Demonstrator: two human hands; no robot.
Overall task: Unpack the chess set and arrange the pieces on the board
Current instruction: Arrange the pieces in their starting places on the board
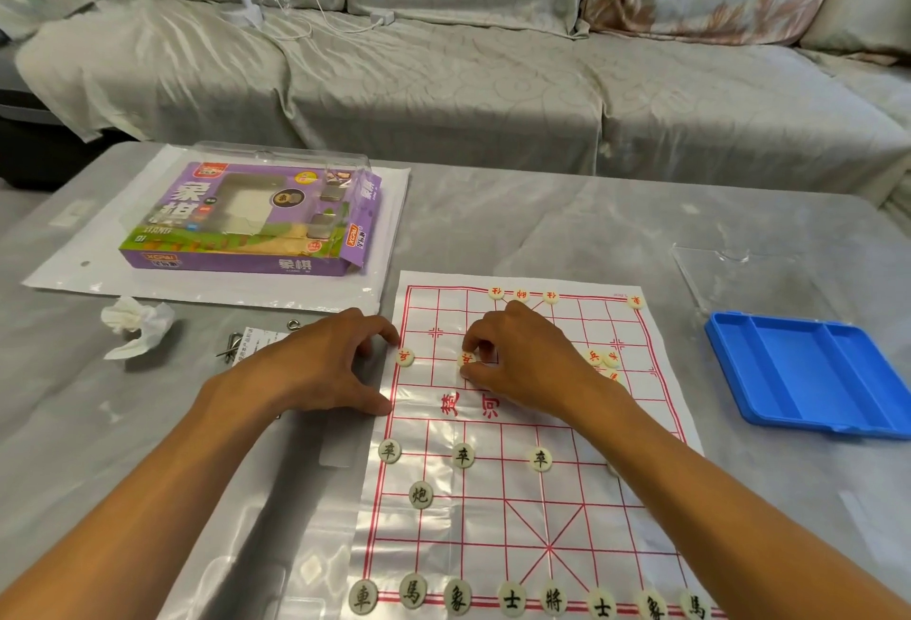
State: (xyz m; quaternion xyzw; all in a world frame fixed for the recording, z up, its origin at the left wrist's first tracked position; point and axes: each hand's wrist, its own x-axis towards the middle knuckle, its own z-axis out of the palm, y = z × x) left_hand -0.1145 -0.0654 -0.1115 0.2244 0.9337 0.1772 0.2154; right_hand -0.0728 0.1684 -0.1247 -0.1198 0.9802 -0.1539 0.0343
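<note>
A: Task thing? Where's it sitting?

B: Red piece (pixel 466 359), small round disc, sitting on the far half of the board (pixel 522 427), left of centre, one row beyond the river text. Right hand (pixel 522 363) is pinching it, fingertips curling round the rim.

A: Handling?

B: Guessing light, hard, smooth, so likely sliding easily on that glossy sheet. Best taken by the edge between thumb and finger, as it's being done. The board itself is looking like thin, floppy plastic film, creasing and glaring, so it's probably shifting if dragged.

A: Left hand?

B: Left hand (pixel 315 363) is resting at the board's left edge, fingers loosely curled, gripping nothing; fingertips and thumb seem to be pressing the sheet down. Another red piece (pixel 405 357) is lying just beside its fingertips, apart.

A: Rest of the pieces?

B: Black back row (pixel 512 599) is lining the near edge, black soldiers and a cannon (pixel 420 495) sitting above it. A few red ones are standing on the far row, more bunching right of the right hand.

A: Around it?

B: Purple box (pixel 246 220) far left on the counter (pixel 542 225), crumpled tissue (pixel 135 323) near it, blue tray (pixel 808 373) to the right.
</note>
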